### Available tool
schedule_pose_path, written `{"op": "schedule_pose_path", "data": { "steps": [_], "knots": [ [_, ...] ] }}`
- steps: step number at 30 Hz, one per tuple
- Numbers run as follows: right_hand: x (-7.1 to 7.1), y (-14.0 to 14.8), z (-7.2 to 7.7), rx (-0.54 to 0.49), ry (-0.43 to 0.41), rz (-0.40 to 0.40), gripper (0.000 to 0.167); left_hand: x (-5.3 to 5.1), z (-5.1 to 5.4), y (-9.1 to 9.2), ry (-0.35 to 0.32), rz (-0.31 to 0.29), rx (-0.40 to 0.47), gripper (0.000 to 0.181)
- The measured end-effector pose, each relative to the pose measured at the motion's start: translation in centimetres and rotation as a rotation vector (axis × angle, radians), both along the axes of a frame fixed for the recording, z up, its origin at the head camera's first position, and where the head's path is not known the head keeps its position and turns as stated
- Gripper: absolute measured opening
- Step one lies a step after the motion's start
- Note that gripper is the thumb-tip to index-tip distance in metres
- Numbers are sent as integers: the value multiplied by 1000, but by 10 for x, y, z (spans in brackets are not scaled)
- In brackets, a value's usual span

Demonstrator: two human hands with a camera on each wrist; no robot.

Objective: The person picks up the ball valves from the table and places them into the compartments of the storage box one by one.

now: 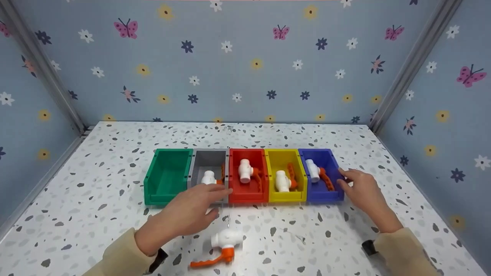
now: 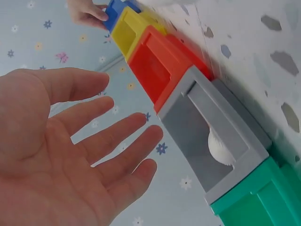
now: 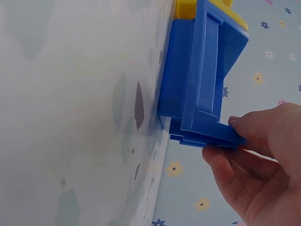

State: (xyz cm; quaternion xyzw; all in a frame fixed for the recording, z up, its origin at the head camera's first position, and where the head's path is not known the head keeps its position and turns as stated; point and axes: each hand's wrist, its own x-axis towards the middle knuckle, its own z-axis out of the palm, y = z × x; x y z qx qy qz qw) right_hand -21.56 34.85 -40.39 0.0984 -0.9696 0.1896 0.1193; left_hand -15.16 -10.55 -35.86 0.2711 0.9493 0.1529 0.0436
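Observation:
My right hand pinches the right side wall of the blue bin between thumb and fingers. My left hand hovers over the front of the grey bin, fingers spread and holding nothing. White ball valves with orange lever handles lie in the bins: one valve in grey, partly hidden by my left hand, one valve in the red bin, one valve in the yellow bin and one valve in blue. Another valve rests on the table by my left wrist.
A green bin with nothing inside stands at the left end of the joined row. The speckled white table runs to patterned blue walls at the back and both sides.

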Motion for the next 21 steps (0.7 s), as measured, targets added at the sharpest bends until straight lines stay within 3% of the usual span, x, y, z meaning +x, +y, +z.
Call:
{"op": "schedule_pose_path", "data": {
  "steps": [10, 16, 21],
  "knots": [
    [0, 1, -1, 6, -9, 2, 42, 7, -3, 3, -130, -179, 36, 42],
    [-2, 1, -1, -1, -20, 6, 42, 7, -9, 7, -128, -296, 11, 42],
    [-1, 2, 0, -10, -37, -6, 42, 8, -16, 10, -146, -319, -64, 51]
  ]
}}
